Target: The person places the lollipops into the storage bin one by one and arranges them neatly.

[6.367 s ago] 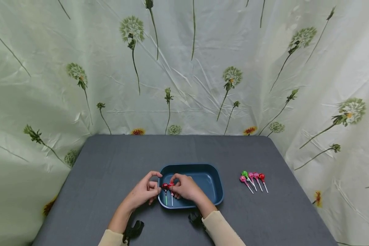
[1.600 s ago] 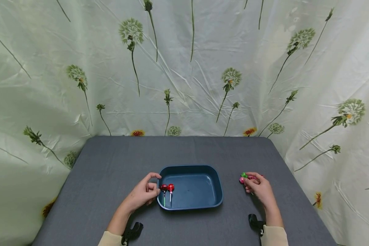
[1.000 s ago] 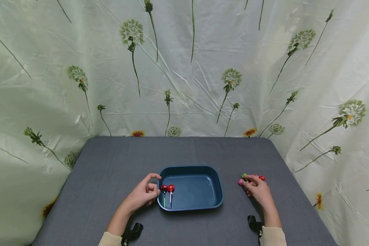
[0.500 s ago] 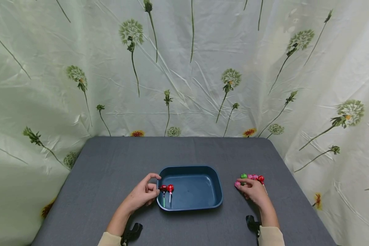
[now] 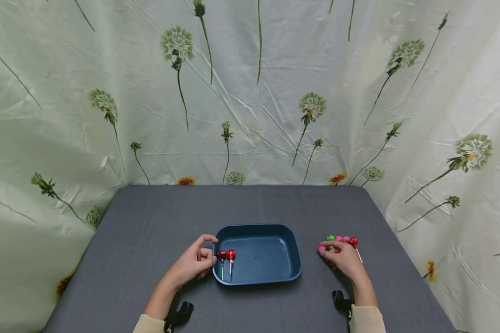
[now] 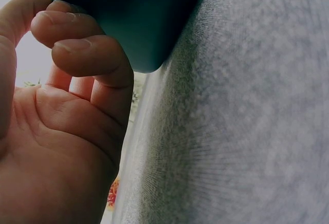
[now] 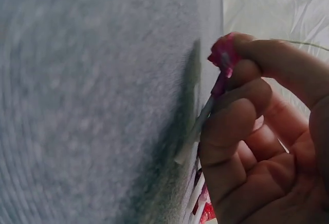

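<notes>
In the head view my left hand (image 5: 196, 260) grips the left rim of a blue rectangular tray (image 5: 293, 261). The left wrist view shows its curled fingers against the outside of the tray wall (image 6: 136, 34). Two red-headed lollipops, one with a green stick (image 5: 222, 270) and one with a white stick (image 5: 231, 266), lie side by side at the tray's left end. My right hand (image 5: 346, 260) pinches a pink lollipop (image 7: 224, 54) by its head, the white stick slanting down near the cloth. Its fingers hide part of the other lollipops behind.
Beyond the right hand lie a green lollipop (image 5: 330, 237), pink ones (image 5: 342, 239) and a red one (image 5: 353, 241) in a row. A grey cloth (image 5: 158, 212) covers the table. A flower-printed curtain (image 5: 258, 101) hangs along its back and sides.
The right hand left the tray, where it had been at the red lollipops, and reached the group on the right. It then drew a pink lollipop a little left and nearer. The left hand stayed put.
</notes>
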### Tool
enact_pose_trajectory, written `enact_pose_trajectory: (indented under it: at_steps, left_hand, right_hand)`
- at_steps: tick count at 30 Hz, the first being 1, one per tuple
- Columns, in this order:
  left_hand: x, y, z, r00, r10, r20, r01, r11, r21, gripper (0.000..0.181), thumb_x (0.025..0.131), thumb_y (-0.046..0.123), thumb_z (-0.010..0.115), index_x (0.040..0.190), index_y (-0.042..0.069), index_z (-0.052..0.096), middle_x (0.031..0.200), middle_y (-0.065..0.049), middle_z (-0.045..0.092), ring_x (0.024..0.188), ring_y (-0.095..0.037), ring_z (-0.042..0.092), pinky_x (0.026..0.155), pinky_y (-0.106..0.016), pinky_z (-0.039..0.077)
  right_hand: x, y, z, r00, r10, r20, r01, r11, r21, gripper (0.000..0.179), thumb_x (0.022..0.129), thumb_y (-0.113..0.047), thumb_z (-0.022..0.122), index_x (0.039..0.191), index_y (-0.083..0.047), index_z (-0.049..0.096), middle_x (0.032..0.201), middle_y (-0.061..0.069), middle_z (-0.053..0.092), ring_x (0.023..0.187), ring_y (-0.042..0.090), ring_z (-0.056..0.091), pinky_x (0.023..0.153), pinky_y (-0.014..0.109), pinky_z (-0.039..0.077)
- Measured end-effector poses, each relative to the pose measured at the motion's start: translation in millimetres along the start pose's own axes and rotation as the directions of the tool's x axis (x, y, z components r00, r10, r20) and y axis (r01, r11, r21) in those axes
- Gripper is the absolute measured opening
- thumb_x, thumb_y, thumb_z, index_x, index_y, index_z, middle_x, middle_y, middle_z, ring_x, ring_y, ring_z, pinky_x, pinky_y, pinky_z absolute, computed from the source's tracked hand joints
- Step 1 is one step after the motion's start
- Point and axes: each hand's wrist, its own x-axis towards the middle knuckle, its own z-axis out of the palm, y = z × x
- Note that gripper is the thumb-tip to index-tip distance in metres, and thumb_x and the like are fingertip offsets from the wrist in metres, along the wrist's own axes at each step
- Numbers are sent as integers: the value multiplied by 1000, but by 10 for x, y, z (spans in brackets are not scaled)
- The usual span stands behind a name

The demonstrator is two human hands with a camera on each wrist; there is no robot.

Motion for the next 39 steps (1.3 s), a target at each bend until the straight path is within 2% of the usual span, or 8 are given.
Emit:
enact_pose_trajectory:
  at_steps: [8, 15, 23, 32, 39]
  left_hand:
    - [-7, -4, -3, 1000, 0, 2, 0, 1000, 4, 51, 93, 13, 66, 136, 12, 38, 70, -4, 55, 52, -14, 48, 49, -27, 43]
    - [-3, -14, -13, 1000, -12, 10, 12, 1000, -15, 53, 92, 13, 66, 137, 11, 38, 69, -3, 55, 52, -14, 48, 49, -26, 42]
    - [-10, -29, -11, 1000, -11, 15, 11, 1000, -17, 53, 93, 13, 66, 137, 10, 37, 69, -3, 55, 51, -14, 48, 48, -26, 42]
    - [-6, -22, -4, 1000, -3, 9, 3, 1000, -4, 52, 93, 14, 66, 136, 12, 38, 69, -4, 54, 51, -15, 47, 48, -26, 42]
    - [-12, 2, 4, 1000, 5, -4, -5, 1000, 12, 50, 93, 14, 66, 135, 13, 39, 69, -4, 54, 51, -15, 48, 48, -27, 43]
  right_hand:
    - [-54, -30, -38, 1000, -20, 6, 19, 989, 149, 43, 87, -32, 76, 120, -6, 65, 63, 0, 54, 57, 15, 51, 56, 29, 43]
    - [-84, -42, 14, 999, -22, -24, 28, 968, 250, 43, 86, -34, 77, 117, -6, 65, 66, -2, 54, 60, 12, 50, 57, 27, 43]
    - [-110, -106, 89, 996, -79, -45, 89, 953, 291, 44, 86, -38, 76, 116, -7, 65, 78, 5, 63, 68, 16, 57, 63, 29, 49]
    - [-109, -249, 207, 994, -96, -60, 110, 936, 333, 36, 88, -33, 76, 113, -11, 63, 75, 2, 63, 65, 16, 57, 61, 29, 51]
    - [-119, -343, 244, 994, -95, -52, 108, 932, 347, 34, 89, -33, 74, 114, -13, 63, 77, 5, 62, 67, 17, 58, 63, 30, 51]
